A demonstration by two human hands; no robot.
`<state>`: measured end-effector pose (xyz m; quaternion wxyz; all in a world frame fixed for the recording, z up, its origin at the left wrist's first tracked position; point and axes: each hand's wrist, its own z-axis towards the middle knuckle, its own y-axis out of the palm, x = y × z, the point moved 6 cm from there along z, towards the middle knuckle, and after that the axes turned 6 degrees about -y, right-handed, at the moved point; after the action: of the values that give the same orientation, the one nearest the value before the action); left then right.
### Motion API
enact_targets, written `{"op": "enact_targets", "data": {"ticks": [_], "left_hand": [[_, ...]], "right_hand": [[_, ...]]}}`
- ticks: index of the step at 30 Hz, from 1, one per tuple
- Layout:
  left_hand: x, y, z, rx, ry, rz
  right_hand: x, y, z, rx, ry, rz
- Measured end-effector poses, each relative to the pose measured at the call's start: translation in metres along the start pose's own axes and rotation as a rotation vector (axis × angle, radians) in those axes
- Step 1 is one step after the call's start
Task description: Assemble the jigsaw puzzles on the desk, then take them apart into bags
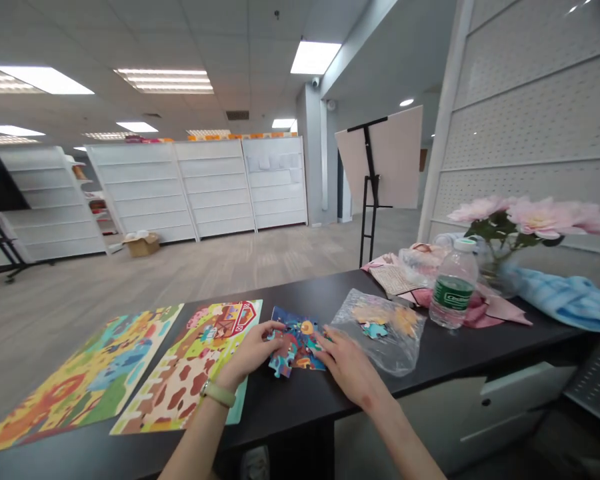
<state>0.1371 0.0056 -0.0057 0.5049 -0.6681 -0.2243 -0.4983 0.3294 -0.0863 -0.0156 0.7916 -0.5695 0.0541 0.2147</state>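
On the black table, a dark blue puzzle (300,341) with several joined, colourful pieces lies between my two hands. My left hand (255,350) rests at its left side, fingers curved over the edge pieces, with a light green band on the wrist. From the right, my right hand (344,357) touches the puzzle with its fingers spread. A clear plastic bag (400,350) with loose pieces (375,330) lies just right of my right hand. To the left of my left hand is a farm puzzle sheet (195,367), with a yellow puzzle sheet (100,373) beyond it.
A water bottle (453,287), pink cloth (500,312), pink flowers (535,217) and a blue checked cloth (570,297) stand or lie at the right. A drawer (525,390) is below the tabletop (290,417). An easel (370,193) stands behind.
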Motion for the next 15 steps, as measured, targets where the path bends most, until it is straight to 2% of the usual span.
{"op": "enact_targets", "data": {"ticks": [3, 9, 15], "left_hand": [[0.0, 0.001, -0.002, -0.024, -0.011, -0.064], [0.014, 0.02, -0.011, -0.17, 0.021, -0.155], [0.016, 0.021, -0.013, -0.237, 0.087, -0.131]], "right_hand": [[-0.012, -0.002, -0.006, 0.038, -0.058, 0.032], [-0.042, 0.002, -0.014, -0.005, -0.137, 0.081], [-0.038, 0.008, -0.013, -0.001, -0.103, 0.093]]}}
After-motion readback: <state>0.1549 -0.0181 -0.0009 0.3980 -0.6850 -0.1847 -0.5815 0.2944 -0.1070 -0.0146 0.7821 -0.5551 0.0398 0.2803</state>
